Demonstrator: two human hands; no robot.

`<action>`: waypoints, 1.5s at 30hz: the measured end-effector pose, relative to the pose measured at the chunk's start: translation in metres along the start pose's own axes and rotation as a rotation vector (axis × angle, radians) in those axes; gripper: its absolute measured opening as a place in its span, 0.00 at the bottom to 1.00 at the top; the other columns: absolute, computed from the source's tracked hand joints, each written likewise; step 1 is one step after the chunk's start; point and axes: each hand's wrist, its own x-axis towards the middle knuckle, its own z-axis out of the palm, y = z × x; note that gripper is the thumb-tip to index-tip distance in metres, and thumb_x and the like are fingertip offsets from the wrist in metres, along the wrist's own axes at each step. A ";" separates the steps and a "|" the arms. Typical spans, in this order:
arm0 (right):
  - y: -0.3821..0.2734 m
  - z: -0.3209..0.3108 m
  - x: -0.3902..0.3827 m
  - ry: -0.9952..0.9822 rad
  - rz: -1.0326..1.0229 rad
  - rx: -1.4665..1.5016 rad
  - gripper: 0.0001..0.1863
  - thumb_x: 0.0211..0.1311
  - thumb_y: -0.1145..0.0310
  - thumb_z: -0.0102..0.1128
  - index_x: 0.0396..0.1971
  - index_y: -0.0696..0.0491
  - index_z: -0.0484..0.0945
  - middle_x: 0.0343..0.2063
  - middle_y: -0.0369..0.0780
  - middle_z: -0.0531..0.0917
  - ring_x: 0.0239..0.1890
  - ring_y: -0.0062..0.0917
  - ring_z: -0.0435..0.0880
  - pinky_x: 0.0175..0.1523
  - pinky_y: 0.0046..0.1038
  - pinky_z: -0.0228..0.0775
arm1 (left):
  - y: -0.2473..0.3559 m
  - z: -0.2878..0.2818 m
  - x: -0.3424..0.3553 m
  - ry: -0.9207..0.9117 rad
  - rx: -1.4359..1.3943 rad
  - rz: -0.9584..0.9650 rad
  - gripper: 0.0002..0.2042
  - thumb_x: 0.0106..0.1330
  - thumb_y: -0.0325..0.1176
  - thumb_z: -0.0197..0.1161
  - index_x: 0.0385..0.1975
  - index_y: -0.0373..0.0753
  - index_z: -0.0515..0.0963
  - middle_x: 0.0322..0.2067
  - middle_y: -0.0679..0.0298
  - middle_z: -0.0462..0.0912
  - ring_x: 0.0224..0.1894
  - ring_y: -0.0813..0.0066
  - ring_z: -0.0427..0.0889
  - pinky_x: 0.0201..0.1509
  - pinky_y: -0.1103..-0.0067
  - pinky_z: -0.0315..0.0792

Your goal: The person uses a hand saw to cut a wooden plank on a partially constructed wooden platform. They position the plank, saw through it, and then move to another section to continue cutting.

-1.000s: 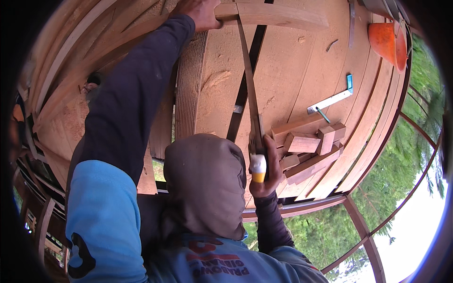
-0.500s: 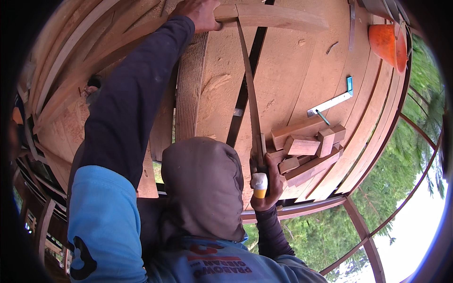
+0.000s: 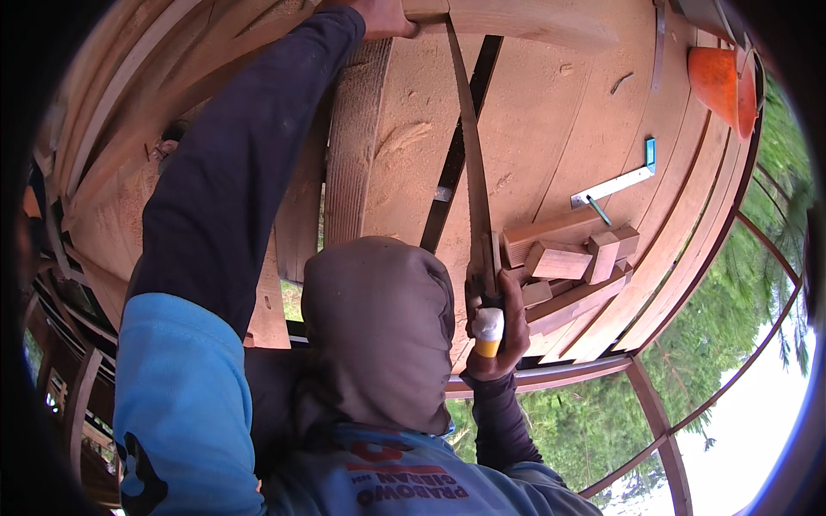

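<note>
Near the top edge, my left hand grips a curved piece of wood, its fingers partly cut off by the picture's rim. My right hand is wrapped around the handle of a hand saw, whose butt end is white and yellow. The saw's long thin blade runs away from me. Its far end meets the curved wood just right of my left hand. Beside my right hand lies a pile of short wooden blocks. My raised knee, in grey-brown cloth, is between my arms.
A try square with a blue-green handle and a green pencil lie beyond the blocks. An orange container stands far right. Sawdust covers the plank floor, which has dark gaps. Long curved timbers are stacked at left.
The view has shifted slightly, so the scene sits a little differently in the picture. Both hands keep their holds, and the saw's far end stays at the curved wood.
</note>
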 end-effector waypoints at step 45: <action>0.020 0.055 0.158 0.069 -0.394 0.007 0.31 0.65 0.74 0.58 0.69 0.61 0.69 0.56 0.53 0.84 0.55 0.36 0.87 0.59 0.31 0.76 | 0.013 0.003 0.016 0.063 -0.035 0.056 0.29 0.47 0.53 0.75 0.46 0.38 0.85 0.44 0.44 0.87 0.48 0.45 0.86 0.54 0.60 0.78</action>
